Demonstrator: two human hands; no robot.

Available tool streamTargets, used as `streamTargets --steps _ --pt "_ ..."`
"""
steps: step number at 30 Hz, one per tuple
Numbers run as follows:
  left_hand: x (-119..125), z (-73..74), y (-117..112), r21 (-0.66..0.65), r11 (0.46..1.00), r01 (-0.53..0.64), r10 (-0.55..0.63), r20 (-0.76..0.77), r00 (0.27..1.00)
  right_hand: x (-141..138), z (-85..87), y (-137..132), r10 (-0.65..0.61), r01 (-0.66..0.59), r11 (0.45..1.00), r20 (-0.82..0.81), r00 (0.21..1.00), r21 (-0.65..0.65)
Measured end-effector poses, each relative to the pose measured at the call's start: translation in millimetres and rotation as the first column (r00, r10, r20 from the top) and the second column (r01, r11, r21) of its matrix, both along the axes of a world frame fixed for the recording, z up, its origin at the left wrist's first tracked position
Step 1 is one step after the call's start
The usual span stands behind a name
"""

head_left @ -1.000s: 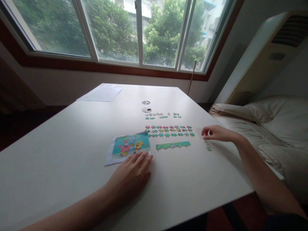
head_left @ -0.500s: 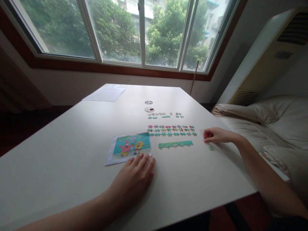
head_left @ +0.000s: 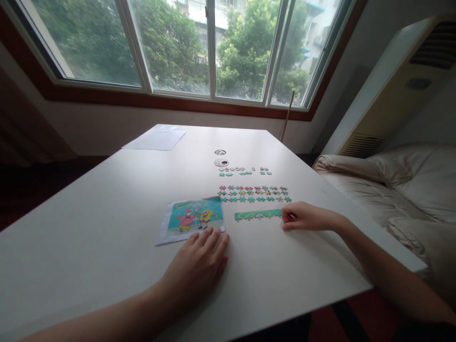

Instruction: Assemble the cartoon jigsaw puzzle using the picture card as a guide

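Note:
My left hand [head_left: 203,254] lies flat on the table, fingers outstretched, its fingertips on the lower edge of a printed cartoon picture sheet [head_left: 195,216]. My right hand [head_left: 302,216] is pinched at the right end of a joined strip of green jigsaw pieces [head_left: 258,215]. A puzzle piece seems to be between its fingers, mostly hidden by them. Just beyond the strip, loose jigsaw pieces [head_left: 251,199] lie in several rows.
More jigsaw pieces [head_left: 245,173] lie farther back, with two round, flat items [head_left: 221,162] behind them. White paper [head_left: 156,140] rests at the far left of the white table [head_left: 96,223]. A cream sofa [head_left: 409,175] stands on the right.
My right hand has moved left to the strip's right end. The small green piece beside it is gone from its spot on the table. My left hand has stayed still.

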State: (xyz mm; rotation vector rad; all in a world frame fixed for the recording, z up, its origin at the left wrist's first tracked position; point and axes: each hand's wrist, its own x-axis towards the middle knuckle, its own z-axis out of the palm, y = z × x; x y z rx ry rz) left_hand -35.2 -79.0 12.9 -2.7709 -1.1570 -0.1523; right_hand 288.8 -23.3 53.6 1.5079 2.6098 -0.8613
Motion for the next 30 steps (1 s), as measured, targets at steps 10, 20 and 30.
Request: streamTargets --steps 10,20,30 --pt "-0.1 -0.7 -0.3 0.042 0.999 0.023 -0.024 0.035 0.999 -66.9 -20.4 -31.1 0.174 -0.134 0.951 -0.125 0.977 0.277" --pt "1.6 3.7 -3.6 0.103 0.962 0.252 -0.253 -0.001 0.967 -33.7 -6.8 -15.9 0.128 -0.096 0.981 -0.187 0.974 0.169" --pt "8.3 2.9 -14.3 0.017 0.952 0.305 -0.305 0.115 0.945 -74.4 -23.7 -38.5 0.262 -0.194 0.928 -0.188 0.947 0.317"
